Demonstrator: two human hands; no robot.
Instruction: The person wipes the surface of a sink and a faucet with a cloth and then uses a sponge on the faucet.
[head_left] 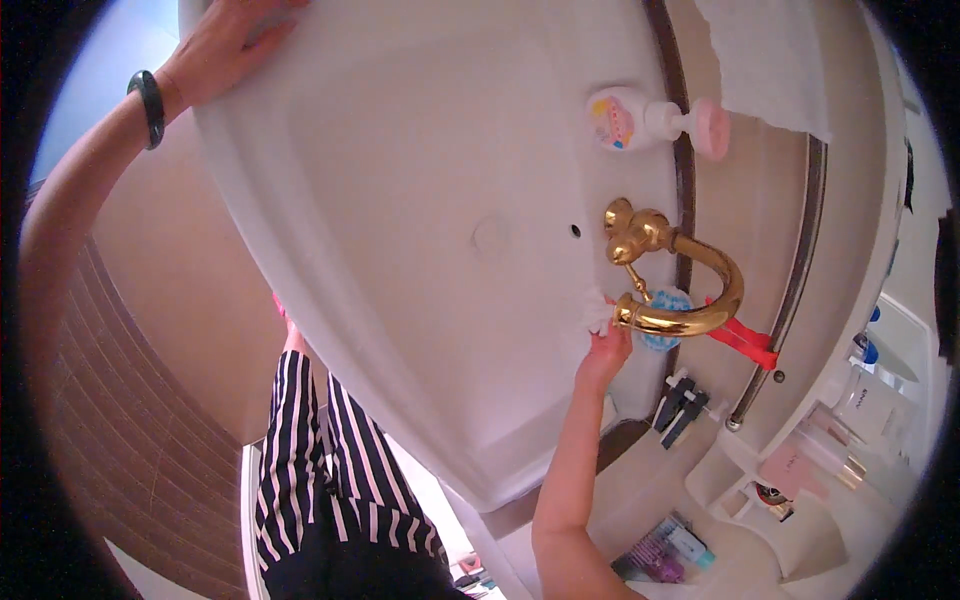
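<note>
White wad gripped in the right hand likely needs even pressure along the sink edge by the faucet, left hand open opposite.

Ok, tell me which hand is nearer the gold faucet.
Right. The right hand is close by the end of the gold faucet's spout; the left hand is across the basin, at the sink's opposite rim, well away from the faucet.

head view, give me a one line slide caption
Right hand holding a crumpled white wad beside a curved, shiny gold faucet, left hand on the smooth white basin rim.
</note>
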